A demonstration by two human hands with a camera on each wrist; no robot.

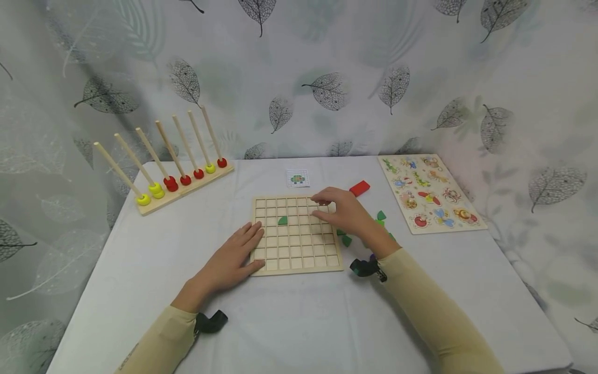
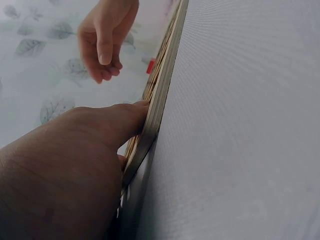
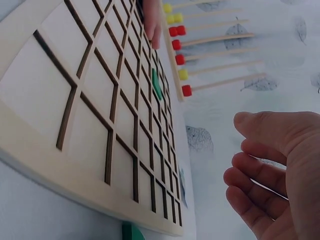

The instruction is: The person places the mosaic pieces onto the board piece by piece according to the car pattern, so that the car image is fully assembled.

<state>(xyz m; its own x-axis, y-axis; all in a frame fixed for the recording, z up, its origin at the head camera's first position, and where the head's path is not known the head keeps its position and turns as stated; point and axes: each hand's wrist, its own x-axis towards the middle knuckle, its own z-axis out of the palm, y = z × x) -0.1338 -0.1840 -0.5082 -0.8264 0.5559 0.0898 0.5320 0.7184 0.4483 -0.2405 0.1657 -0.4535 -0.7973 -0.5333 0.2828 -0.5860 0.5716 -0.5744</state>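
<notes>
Board [image 1: 295, 252]: flat on the desk [image 1: 289, 322], one green piece [image 1: 283, 221] seated in its grid. Left hand [image 1: 233, 257]: grip spread wide against the board's left edge, likely steadying it. Right hand [image 1: 348, 212]: above the board's right side, grip empty, thumb parted from fingers. Loose pieces [image 1: 347, 241]: beside the right edge, presumably for easy reach.

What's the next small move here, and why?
Probably bring the right hand to the loose green pieces beside the grid board and pick one up: the hand looks empty, and only one green quarter-round piece shows on the board.
</notes>
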